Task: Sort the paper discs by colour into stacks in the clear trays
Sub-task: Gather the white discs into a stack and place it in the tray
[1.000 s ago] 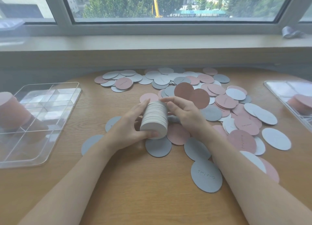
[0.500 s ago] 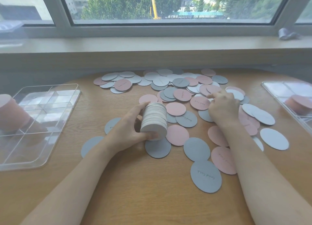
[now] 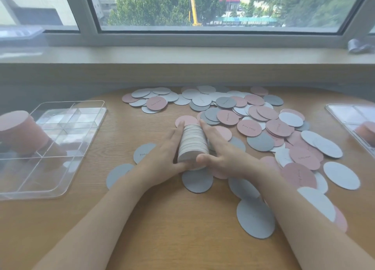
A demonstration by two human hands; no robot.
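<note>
Loose discs (image 3: 257, 141) pink, grey, white – held stack (image 3: 192, 144) white – table (image 3: 182, 229) wood-grain tan

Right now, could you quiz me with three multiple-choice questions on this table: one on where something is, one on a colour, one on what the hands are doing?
1. Where is the white stack?
A. In the left tray
B. Between both hands, above the table
C. On the windowsill

2. What colour is the stack in the left tray?
A. Pink
B. Green
C. Yellow

3. What are the hands doing?
A. Hanging idle
B. Both holding the white stack
C. Lifting a tray

Answers: 1 B, the left hand and right hand flank it. 2 A, the pink stack stands there. 3 B, fingers and thumbs of both wrap it.
</note>
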